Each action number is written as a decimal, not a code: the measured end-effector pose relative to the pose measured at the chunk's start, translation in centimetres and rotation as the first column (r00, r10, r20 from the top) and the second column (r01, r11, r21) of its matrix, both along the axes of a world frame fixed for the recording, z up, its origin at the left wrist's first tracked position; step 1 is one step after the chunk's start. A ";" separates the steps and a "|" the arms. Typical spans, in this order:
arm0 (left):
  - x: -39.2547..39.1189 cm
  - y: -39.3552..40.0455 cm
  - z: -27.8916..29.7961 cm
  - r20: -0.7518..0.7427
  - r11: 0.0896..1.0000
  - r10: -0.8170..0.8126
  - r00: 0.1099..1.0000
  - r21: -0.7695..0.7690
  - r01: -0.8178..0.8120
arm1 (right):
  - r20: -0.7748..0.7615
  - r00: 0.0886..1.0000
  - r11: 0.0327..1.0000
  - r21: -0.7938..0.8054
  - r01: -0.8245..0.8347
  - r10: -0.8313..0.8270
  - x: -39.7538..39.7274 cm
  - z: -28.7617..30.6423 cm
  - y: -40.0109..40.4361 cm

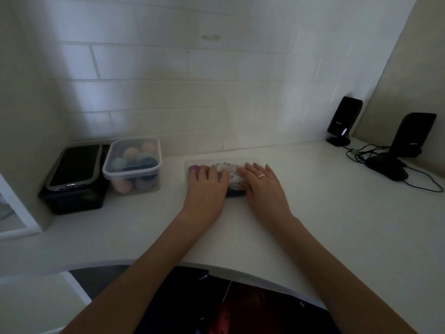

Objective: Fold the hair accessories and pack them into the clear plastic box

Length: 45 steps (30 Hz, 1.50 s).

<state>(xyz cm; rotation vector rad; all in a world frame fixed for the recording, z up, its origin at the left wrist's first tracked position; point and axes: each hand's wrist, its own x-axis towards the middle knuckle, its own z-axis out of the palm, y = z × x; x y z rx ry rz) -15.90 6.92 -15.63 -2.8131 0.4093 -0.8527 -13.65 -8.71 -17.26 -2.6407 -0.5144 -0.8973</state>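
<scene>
A clear plastic box (192,162) lies on the white desk near the tiled wall, with a clear lid on top. Through it show folded hair accessories: a patterned white and dark one (232,172) in the middle and a reddish one (193,169) at the left end. My left hand (207,189) lies flat, palm down, on the left half of the lid. My right hand (261,183), with a ring on one finger, lies flat on the right half. Both hands hide most of the box.
A second lidded clear box (133,162) with coloured round items stands to the left, beside a phone (75,166) lying on a black box (72,198). Two black speakers (344,120) with cables (361,153) stand at the back right. The desk's curved front edge (240,270) is close to me.
</scene>
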 end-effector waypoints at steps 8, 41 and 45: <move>2.0 -0.9 1.3 -0.230 0.963 0.265 0.936 0.012 -0.270 | -0.152 0.987 0.998 0.004 -0.056 0.056 2.9 1.2 2.9; 10.7 5.2 0.8 -0.270 0.954 0.205 0.941 -0.158 -0.254 | 0.073 0.997 1.000 0.016 -0.020 0.019 11.8 -0.7 8.4; 10.8 4.9 0.9 -0.278 0.951 0.205 0.938 -0.169 -0.258 | 0.046 0.999 0.999 0.022 -0.025 0.024 12.1 -0.7 8.4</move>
